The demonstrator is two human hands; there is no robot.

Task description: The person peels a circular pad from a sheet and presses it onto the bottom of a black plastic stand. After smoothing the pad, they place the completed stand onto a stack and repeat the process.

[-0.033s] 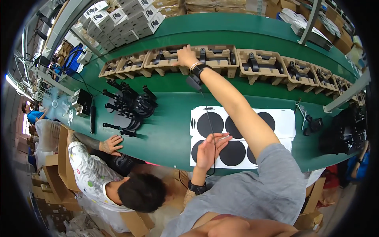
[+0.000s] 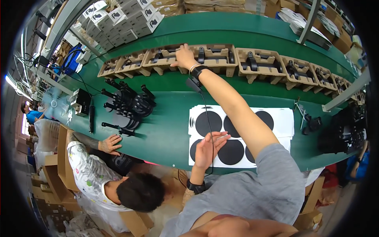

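Over the white sheets (image 2: 276, 118), left fingers (image 2: 217, 138) lie spread flat; right fingers (image 2: 179, 53) curl onto a cardboard tray (image 2: 213, 59).

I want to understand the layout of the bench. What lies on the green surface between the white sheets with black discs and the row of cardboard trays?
In the head view, between the white sheets and the cardboard trays is bare green surface, crossed only by the person's outstretched right forearm.

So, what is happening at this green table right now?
A person leans over the green table. The right hand reaches far out to a brown cardboard tray in the row of trays that hold black parts. The left hand rests on white sheets with black round pads, fingers spread. A co-worker's hand lies flat on the table edge, near a pile of black parts.
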